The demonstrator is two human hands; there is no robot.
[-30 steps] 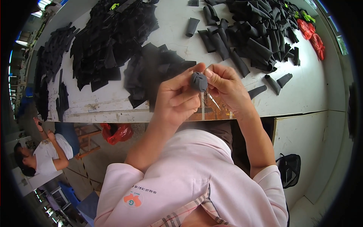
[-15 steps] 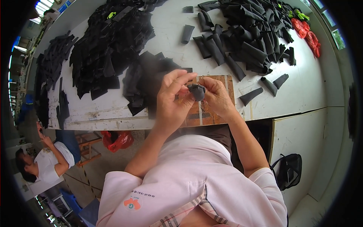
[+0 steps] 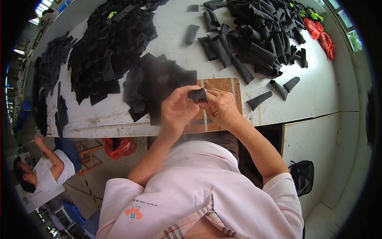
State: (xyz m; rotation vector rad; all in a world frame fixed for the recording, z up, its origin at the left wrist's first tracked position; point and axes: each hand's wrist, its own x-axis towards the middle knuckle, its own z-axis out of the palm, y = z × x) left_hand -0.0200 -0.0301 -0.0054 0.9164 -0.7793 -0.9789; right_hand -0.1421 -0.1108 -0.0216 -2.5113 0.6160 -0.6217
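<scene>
Between my two hands is a short black fabric tube [image 3: 196, 95], its near edge curled over. My left hand [image 3: 178, 109] closes on the tube's left side, with the fingertips bent over the top. From the other side my right hand [image 3: 223, 107] pinches the tube's right end, fingers bent and covering part of it. Both hands are above a brown board [image 3: 223, 85] with pale strips across it, at the table's near edge. Left of the board, partly behind my left hand, lies a stack of flat black fabric pieces [image 3: 155, 75].
A large heap of flat black pieces [image 3: 111, 51] covers the table's left. Rolled black tubes [image 3: 258, 51] are piled at the far right, near red plastic bags [image 3: 320, 36]. Several loose tubes lie around that pile. Another person [image 3: 51, 167] sits at lower left.
My left fingers, raised and spread before, have come down around the tube. The tube has tilted leftward, and my right hand has turned with its fingers curled over the end.
</scene>
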